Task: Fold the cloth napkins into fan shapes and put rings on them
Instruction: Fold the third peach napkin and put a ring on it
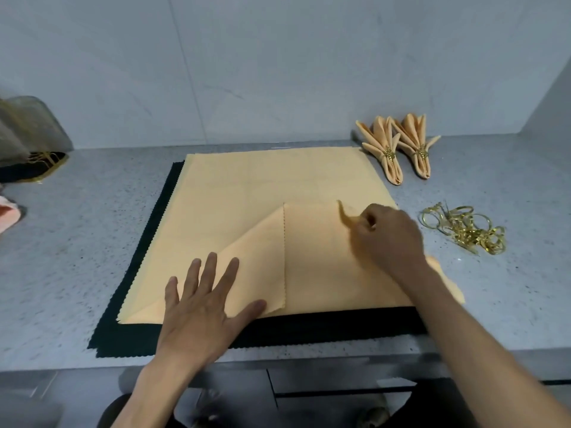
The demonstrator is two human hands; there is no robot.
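Pinching napkin [247, 196] corner, right hand [389, 236], flap pointing away

One head-worn wide-angle view looks forward and steeply down from close above the grey countertop [92, 230], facing the wall [278, 63] at 12 o'clock. Both forearms enter from 6 o'clock. No second view shares the scene.

The light is soft and even with only faint shadows, the right hand [390, 234] looks a bit blurry, and the edges bend.
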